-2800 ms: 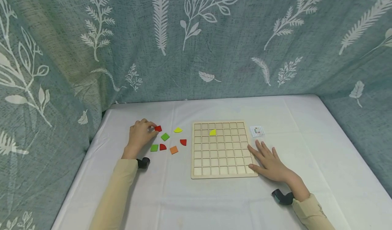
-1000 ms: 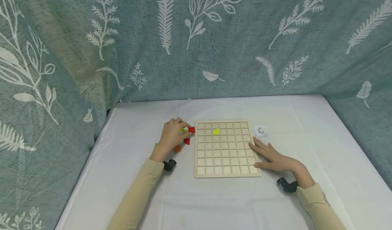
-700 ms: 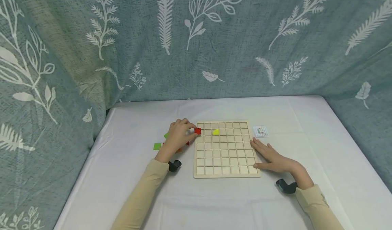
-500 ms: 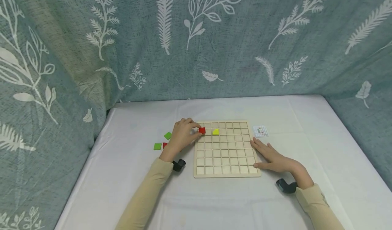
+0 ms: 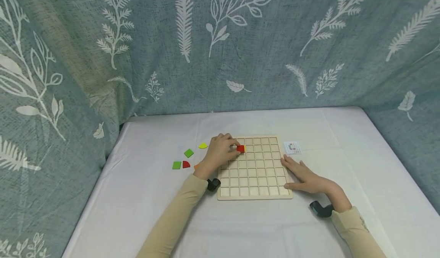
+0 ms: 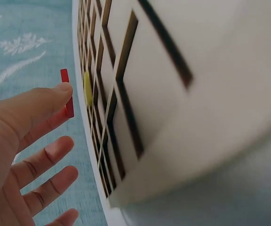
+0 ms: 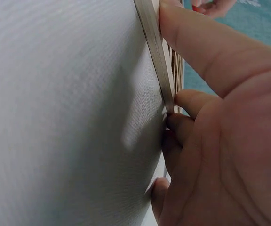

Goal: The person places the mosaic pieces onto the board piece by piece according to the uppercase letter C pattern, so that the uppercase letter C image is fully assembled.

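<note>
Between thumb and forefinger my left hand (image 5: 221,151) pinches a red square tile (image 5: 240,149), held just above the wooden grid board (image 5: 254,197). In the left wrist view the red tile (image 6: 67,94) appears edge-on, apart from the board, its other fingers spread loosely. A yellow quarter-circle tile (image 6: 88,88) sits in a board cell close by; in the head view the red tile mostly covers it. My right hand (image 5: 304,178) lies with extended fingers at the board's right edge, thumb and fingertips touching the frame (image 7: 156,52).
Left of the board lie two green square tiles (image 5: 177,165), a red quarter-circle tile (image 5: 186,164), a yellow quarter-circle tile (image 5: 203,145) and a partly hidden orange tile (image 5: 196,166). A small printed pattern card (image 5: 292,147) is right of the board. A patterned curtain (image 5: 220,59) hangs behind the table.
My left hand picked the red square tile up from the left side and carried it rightward over the board, to the yellow tile's cell. The right hand stays at the board's edge.
</note>
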The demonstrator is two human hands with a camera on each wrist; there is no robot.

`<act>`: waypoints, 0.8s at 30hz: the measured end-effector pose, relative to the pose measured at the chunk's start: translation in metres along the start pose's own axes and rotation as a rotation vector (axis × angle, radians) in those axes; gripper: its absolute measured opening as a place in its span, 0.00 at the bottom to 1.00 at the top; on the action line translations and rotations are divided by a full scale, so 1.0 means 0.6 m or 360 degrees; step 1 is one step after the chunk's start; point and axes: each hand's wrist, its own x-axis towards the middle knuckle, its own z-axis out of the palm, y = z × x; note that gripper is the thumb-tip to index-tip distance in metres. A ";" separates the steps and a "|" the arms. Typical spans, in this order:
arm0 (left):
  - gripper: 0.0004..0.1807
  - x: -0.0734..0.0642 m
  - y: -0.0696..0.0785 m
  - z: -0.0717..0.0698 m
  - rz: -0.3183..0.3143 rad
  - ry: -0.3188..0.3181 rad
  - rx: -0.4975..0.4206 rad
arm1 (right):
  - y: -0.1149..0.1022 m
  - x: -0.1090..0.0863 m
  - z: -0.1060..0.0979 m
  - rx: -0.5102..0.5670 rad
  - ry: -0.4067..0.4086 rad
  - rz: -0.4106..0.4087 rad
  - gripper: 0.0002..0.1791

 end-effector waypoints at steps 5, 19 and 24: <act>0.14 0.010 0.011 0.005 0.0013 -0.0066 0.0017 | 0.000 0.001 0.002 -0.0014 0.0006 -0.0003 0.45; 0.14 0.040 0.028 0.018 0.0014 -0.0135 0.0066 | -0.001 -0.001 0.000 -0.0011 0.0018 -0.0001 0.45; 0.14 0.046 0.030 0.022 -0.0016 -0.0155 0.0090 | -0.003 0.000 -0.001 -0.0017 0.0015 0.0003 0.44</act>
